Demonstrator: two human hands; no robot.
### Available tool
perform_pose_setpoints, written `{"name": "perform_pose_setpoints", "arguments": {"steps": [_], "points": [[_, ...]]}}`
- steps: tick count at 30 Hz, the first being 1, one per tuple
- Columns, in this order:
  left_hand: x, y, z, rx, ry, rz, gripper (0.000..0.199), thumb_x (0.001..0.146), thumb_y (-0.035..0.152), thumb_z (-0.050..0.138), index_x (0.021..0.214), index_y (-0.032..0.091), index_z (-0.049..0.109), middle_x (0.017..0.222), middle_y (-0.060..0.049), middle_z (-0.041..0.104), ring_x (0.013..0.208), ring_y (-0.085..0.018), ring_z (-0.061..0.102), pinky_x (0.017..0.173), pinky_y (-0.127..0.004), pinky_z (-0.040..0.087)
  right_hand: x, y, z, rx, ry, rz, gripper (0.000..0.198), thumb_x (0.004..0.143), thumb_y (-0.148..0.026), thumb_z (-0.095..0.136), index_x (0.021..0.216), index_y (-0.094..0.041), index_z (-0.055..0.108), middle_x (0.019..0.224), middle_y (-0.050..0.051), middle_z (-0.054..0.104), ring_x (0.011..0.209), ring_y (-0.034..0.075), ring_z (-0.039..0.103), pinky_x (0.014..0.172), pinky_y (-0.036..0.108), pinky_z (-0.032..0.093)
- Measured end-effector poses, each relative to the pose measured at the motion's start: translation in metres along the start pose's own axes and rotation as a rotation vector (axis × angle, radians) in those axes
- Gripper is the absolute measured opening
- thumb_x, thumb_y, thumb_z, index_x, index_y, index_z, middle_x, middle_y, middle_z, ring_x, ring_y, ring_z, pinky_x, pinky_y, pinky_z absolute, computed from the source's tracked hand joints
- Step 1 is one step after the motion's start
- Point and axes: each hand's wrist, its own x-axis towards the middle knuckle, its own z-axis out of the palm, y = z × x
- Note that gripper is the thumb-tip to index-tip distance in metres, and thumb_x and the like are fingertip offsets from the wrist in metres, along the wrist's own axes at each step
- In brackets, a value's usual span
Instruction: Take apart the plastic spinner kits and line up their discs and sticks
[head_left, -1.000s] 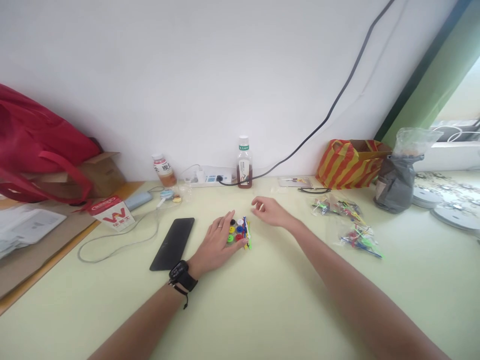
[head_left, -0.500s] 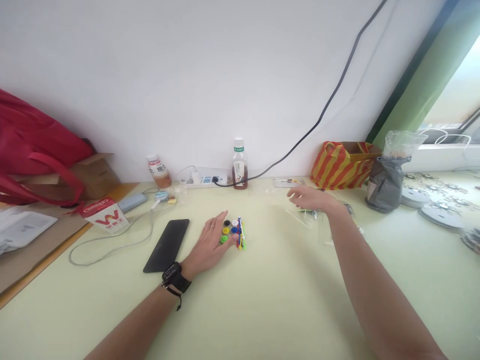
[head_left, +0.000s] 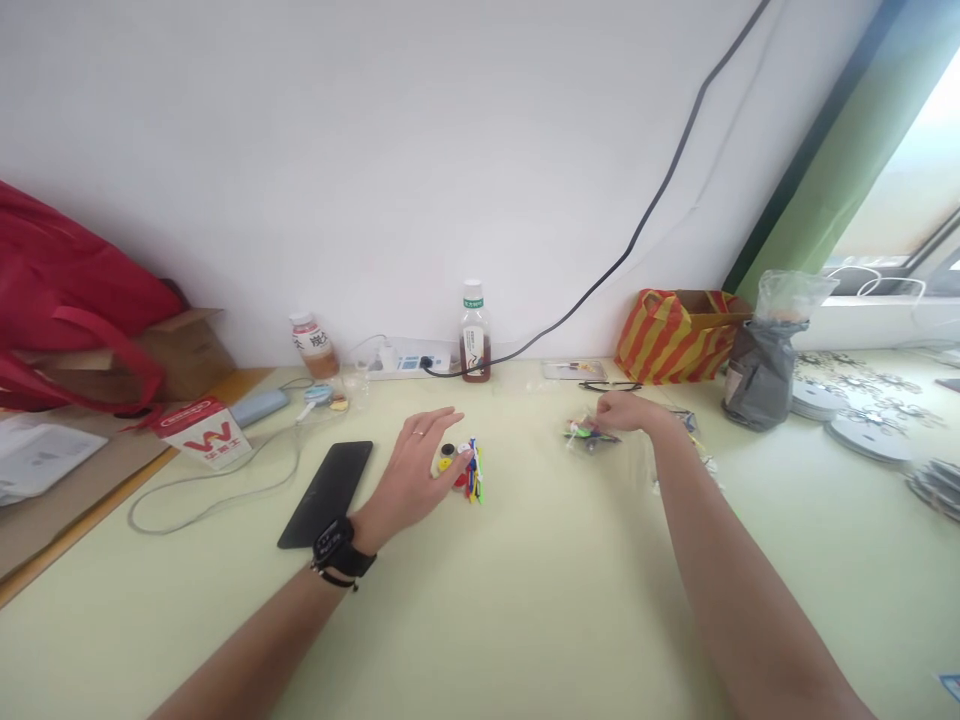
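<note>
My left hand (head_left: 414, 470), with a ring and a black watch, is over a small group of coloured round pieces (head_left: 445, 464) and thin coloured sticks (head_left: 475, 472). Its fingers are stretched out, and it partly covers the round pieces. Farther right, my right hand (head_left: 626, 411) has its fingers closed at the edge of a clear plastic bag (head_left: 589, 434) holding small multicoloured parts. The bag rests on or just above the table; which one I cannot tell.
A black phone (head_left: 326, 495) lies left of my left hand. Behind stand a tea bottle (head_left: 475, 335), a power strip (head_left: 409, 362) and a striped bag (head_left: 671, 335). Black glasses (head_left: 611, 386) lie behind my right hand. Grey discs (head_left: 870, 438) sit at right.
My right hand has closed on the clear bag, which has come left into fuller view. My left hand has lifted slightly and shifted over the round pieces.
</note>
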Motion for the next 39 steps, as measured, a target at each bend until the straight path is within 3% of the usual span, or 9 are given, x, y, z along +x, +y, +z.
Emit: {"name": "perform_pose_setpoints", "arguments": {"steps": [5,8,12,16,21,26,32,35,39], "points": [[0.057,0.013,-0.002,-0.094,-0.309,-0.015,0.041,0.098,0.055,0.056,0.127,0.029,0.067,0.133,-0.006,0.068,0.118,-0.028,0.064,0.103,-0.044,0.052,0.006,-0.026,-0.003,0.095,-0.065,-0.162,0.013,0.090,-0.028,0.063,0.081,-0.019,0.061,0.087,0.006,0.071,0.077,0.018,0.061,0.064,0.025,0.042],[0.079,0.020,0.022,-0.222,-0.240,-0.071,0.048,0.096,0.058,0.059,0.133,0.028,0.063,0.140,-0.007,0.064,0.119,-0.027,0.064,0.099,-0.040,0.054,0.002,-0.040,-0.011,0.153,-0.074,-0.241,0.012,0.095,-0.026,0.057,0.084,-0.020,0.059,0.092,0.006,0.072,0.078,0.017,0.061,0.062,0.024,0.042],[0.080,0.024,0.060,-0.287,-0.229,-0.103,0.070,0.091,0.059,0.066,0.148,0.022,0.052,0.153,-0.015,0.054,0.139,-0.033,0.051,0.113,-0.047,0.044,-0.012,-0.054,-0.028,0.248,-0.111,-0.332,0.014,0.095,-0.031,0.059,0.087,-0.021,0.062,0.093,0.005,0.074,0.079,0.017,0.065,0.063,0.024,0.046],[0.071,0.021,0.074,-0.424,-0.446,-0.163,0.088,0.081,0.058,0.076,0.153,0.019,0.046,0.127,-0.016,0.071,0.115,-0.031,0.067,0.100,-0.043,0.052,-0.025,-0.066,-0.044,0.372,-0.113,-0.412,0.009,0.089,-0.029,0.065,0.086,-0.022,0.069,0.089,0.004,0.076,0.080,0.020,0.068,0.065,0.027,0.049],[0.068,0.019,0.069,-0.497,-0.508,-0.144,0.089,0.076,0.051,0.081,0.153,0.019,0.048,0.109,-0.010,0.075,0.098,-0.025,0.069,0.087,-0.037,0.053,-0.032,-0.071,-0.057,0.468,0.028,-0.426,0.009,0.085,-0.018,0.060,0.089,-0.021,0.068,0.091,0.003,0.075,0.086,0.019,0.068,0.075,0.028,0.054],[0.066,0.018,0.067,-0.498,-0.515,-0.135,0.087,0.071,0.045,0.085,0.148,0.019,0.053,0.113,-0.010,0.075,0.097,-0.025,0.069,0.084,-0.035,0.053,-0.032,-0.059,-0.068,0.564,0.329,-0.374,0.011,0.083,-0.021,0.056,0.086,-0.019,0.066,0.091,0.005,0.072,0.083,0.019,0.066,0.074,0.029,0.052],[0.065,0.017,0.070,-0.467,-0.504,-0.097,0.046,0.077,0.035,0.077,0.120,0.019,0.070,0.090,-0.004,0.075,0.079,-0.021,0.068,0.069,-0.029,0.050,-0.011,-0.016,-0.062,0.708,0.577,-0.065,0.024,0.083,-0.025,0.054,0.095,-0.016,0.074,0.088,0.010,0.073,0.074,0.022,0.065,0.066,0.032,0.051],[0.065,0.016,0.071,-0.436,-0.463,-0.098,0.034,0.079,0.040,0.076,0.107,0.020,0.076,0.089,-0.005,0.075,0.078,-0.021,0.068,0.068,-0.029,0.051,0.002,0.002,-0.047,0.781,0.613,0.063,0.037,0.090,-0.026,0.050,0.117,-0.013,0.072,0.108,0.014,0.074,0.093,0.025,0.070,0.082,0.035,0.055],[0.067,0.017,0.071,-0.422,-0.401,-0.093,0.029,0.084,0.044,0.071,0.098,0.020,0.080,0.090,-0.007,0.077,0.081,-0.022,0.070,0.071,-0.031,0.052,0.011,0.005,-0.028,0.463,0.548,0.111,0.048,0.093,-0.027,0.056,0.139,-0.014,0.064,0.134,0.018,0.065,0.128,0.032,0.057,0.112,0.046,0.042]]}}
